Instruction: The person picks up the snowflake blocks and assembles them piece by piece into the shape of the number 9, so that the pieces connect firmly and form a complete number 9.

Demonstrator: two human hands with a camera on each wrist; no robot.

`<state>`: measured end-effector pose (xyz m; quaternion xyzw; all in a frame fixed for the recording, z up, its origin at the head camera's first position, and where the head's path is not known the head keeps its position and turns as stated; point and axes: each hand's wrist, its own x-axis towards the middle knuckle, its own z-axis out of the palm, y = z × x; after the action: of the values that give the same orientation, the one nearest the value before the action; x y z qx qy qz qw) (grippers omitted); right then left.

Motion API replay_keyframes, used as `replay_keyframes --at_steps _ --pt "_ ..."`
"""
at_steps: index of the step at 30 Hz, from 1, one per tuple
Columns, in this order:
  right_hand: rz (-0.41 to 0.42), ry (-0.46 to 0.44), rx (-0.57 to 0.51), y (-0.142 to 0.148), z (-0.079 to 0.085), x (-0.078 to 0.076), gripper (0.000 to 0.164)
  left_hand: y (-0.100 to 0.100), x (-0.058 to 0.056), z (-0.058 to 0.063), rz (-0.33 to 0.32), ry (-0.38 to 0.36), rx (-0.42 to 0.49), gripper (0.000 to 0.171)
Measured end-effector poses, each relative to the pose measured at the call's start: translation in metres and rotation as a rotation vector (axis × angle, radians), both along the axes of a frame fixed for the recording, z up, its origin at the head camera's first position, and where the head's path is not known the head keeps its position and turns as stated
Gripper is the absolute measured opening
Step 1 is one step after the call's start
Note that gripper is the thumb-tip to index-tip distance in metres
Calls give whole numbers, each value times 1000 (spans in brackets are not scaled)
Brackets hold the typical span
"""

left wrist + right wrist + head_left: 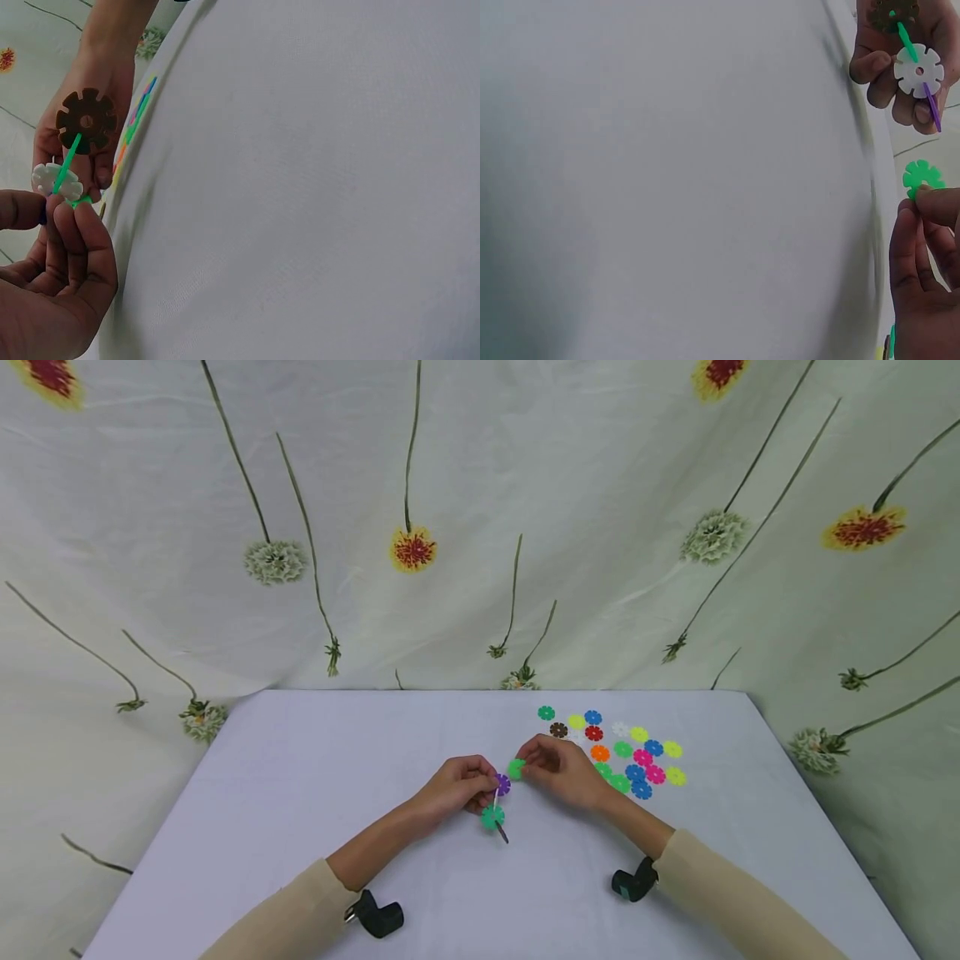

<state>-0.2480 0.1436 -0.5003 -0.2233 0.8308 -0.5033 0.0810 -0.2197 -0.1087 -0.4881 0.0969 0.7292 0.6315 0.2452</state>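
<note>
My left hand (456, 788) pinches a short chain of flower-shaped plastic discs slotted into each other. A purple disc (503, 785) is at the fingertips, joined to a white disc (906, 73). A green disc (491, 817) follows, seen edge-on in both wrist views, and a brown disc (67, 118) hangs at the far end. Just right of the chain, my right hand (564, 770) pinches a single loose green disc (516, 768) between thumb and fingers. That disc is close to the purple one, with a small gap between them in the head view.
Loose discs in many colours lie scattered on the white table (300, 777) beyond and right of my right hand, among them a red disc (594, 733) and an orange disc (599, 754). A flower-patterned cloth (465, 468) hangs behind the table.
</note>
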Motion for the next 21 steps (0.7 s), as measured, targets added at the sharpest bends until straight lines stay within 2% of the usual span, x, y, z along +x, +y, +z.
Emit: replay_keyframes --at_steps 8,21 --pt "42 -27 -125 0 2 8 15 -1 -1 -1 0 -5 4 20" --pt "74 -29 -149 -2 3 17 13 0 0 -3 -5 5 -8 19"
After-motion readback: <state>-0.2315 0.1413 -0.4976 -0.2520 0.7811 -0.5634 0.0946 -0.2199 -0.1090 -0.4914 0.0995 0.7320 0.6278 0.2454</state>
